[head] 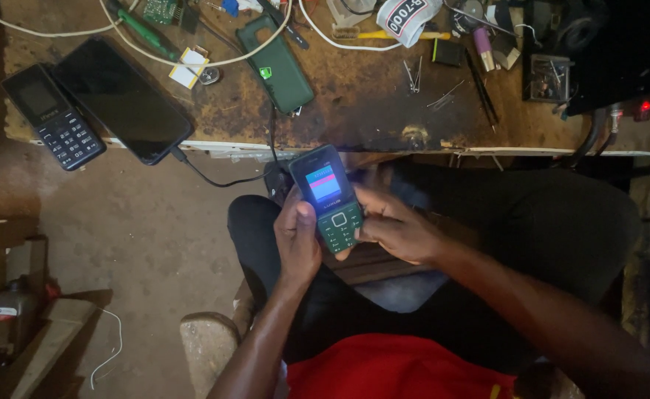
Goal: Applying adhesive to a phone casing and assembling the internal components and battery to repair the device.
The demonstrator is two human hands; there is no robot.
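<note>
From the head view, the left hand is wrapping its grip around the small dark green button phone with a lit screen, holding it over the lap, just below the edge of the worn brown wooden desk. The right hand is touching the phone's keys, its grip curled loosely and holding nothing else. To do this well, I think the left hand should be keeping the phone steady while one finger is pressing gently. Counting phones: one in hand, plus one black button phone, one big black flat phone and one green phone case lying on the desk.
</note>
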